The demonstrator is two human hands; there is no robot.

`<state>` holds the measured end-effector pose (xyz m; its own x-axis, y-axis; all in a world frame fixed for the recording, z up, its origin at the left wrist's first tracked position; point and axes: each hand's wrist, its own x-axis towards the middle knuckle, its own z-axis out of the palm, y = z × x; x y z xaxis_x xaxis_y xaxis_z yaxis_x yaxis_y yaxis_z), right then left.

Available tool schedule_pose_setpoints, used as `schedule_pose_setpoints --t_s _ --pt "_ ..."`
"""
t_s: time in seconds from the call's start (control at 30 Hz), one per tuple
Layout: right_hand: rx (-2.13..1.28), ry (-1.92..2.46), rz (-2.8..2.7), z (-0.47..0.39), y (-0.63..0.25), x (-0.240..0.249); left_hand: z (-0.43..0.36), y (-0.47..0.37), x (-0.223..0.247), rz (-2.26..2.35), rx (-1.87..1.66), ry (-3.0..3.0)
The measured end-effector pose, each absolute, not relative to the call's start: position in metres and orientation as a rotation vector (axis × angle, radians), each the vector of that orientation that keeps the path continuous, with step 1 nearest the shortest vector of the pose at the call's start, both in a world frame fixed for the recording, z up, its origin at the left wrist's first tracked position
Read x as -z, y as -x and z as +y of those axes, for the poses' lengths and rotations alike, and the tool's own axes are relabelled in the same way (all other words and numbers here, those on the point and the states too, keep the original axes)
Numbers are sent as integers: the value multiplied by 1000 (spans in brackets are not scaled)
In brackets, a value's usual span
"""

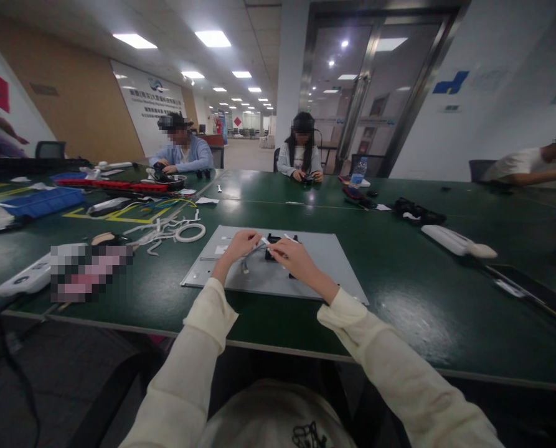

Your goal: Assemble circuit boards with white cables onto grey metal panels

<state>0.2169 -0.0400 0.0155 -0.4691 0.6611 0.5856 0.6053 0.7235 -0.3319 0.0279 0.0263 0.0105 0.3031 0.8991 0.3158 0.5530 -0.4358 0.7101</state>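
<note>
My left hand (pixel 243 244) and my right hand (pixel 295 258) meet above a light grey panel (pixel 324 274) on the green table. The fingertips of both are pinched on a small white piece (pixel 264 241) between them; its exact kind is too small to make out. A thin grey cable (pixel 248 256) runs below my left fingers, its pale end over the panel. Behind my right fingers stands a black part (pixel 273 238), mostly covered by the hand. Small white labels (pixel 221 249) lie on the panel's left side.
White cables (pixel 188 233), a blue tray (pixel 44 203) and a white power strip (pixel 39 270) lie left. At right are a black part (pixel 418 211), a white device (pixel 455 241) and a dark flat object (pixel 534 289). Co-workers sit across the table near a water bottle (pixel 358 172).
</note>
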Motion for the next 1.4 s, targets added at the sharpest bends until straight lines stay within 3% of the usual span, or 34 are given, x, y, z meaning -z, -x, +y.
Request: schedule_pose_setpoints --t_s 0.17,0.4,1.0,1.2,1.4 --pt "-131 885 -2244 -41 -210 -10 27 -24 -10 1284 -990 -2050" --pt "97 920 -2207 -38 -207 -8 33 -19 -3 1391 -971 -2206" --pt "-11 873 -2235 -37 -202 7 33 -18 -1 1701 -895 -2276" --pt "-86 1042 -1991 -35 -204 1 -2 -6 -1 1913 -759 -2307" --pt "-34 1138 -1962 -33 -202 -10 -34 1 9 1800 -537 -2524"
